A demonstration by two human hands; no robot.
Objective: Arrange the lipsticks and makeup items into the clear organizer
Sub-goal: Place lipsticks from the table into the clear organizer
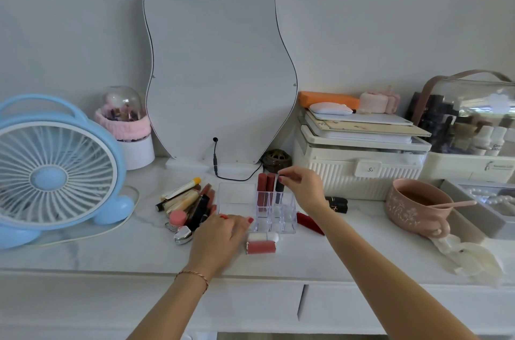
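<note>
A person sorting cosmetics at a white marble-patterned surface [348, 228] is early in the job: the clear acrylic organizer [274, 215] with small square slots stands at centre, just in front of a pear-shaped mirror [220, 61], and only its back row is in use. Two tall dusty-red lip tubes [265, 186] stand upright side by side in the rear slots, and the right hand [302, 186] pinches the top of a dark slim lipstick [279, 189] in a fingertip grip, holding it upright in the next rear slot; whether it has reached the bottom cannot be told. The front slots and the open tray section on the organizer's left appear unfilled. The left hand [223, 233] rests on the surface at the organizer's front left corner, fingers extended and grasping nothing, beside a loose pile of lipsticks, tubes and compacts [186, 206] yet to be sorted. Also outside the organizer are a white-capped pink tube [262, 242] lying just in front of it, a red lipstick [310, 223] lying just to its right, and a black lipstick case [337, 203] farther right. By this count, most of the items are left to place.
</note>
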